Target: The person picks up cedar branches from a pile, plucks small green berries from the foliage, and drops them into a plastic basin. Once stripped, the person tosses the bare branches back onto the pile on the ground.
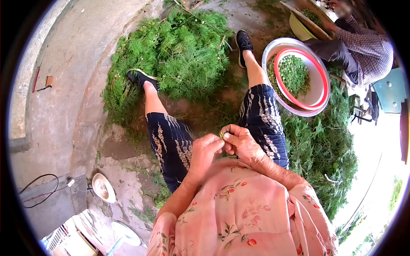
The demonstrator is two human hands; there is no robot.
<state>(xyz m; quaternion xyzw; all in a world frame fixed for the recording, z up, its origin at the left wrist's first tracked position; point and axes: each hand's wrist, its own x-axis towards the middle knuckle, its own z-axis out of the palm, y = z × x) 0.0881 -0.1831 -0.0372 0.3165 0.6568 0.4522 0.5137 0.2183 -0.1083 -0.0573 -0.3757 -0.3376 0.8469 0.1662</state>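
Grip closed: the left hand (pixel 205 151) and right hand (pixel 244 143) pinch a small green piece (pixel 221 135) between their fingertips at mid-view; cut branches (pixel 179 55) lie heaped at eleven o'clock, a red-rimmed basin (pixel 317 81) at two.

Way between shins (pixel 256 77); branches (pixel 183 55) block ahead, basin (pixel 290 42) right.

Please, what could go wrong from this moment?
The small greenish piece between the fingers might slip onto the leaf-littered ground. The right shin is close beside the outer basin, so a bump could perhaps spill green pieces from the red-rimmed basin.
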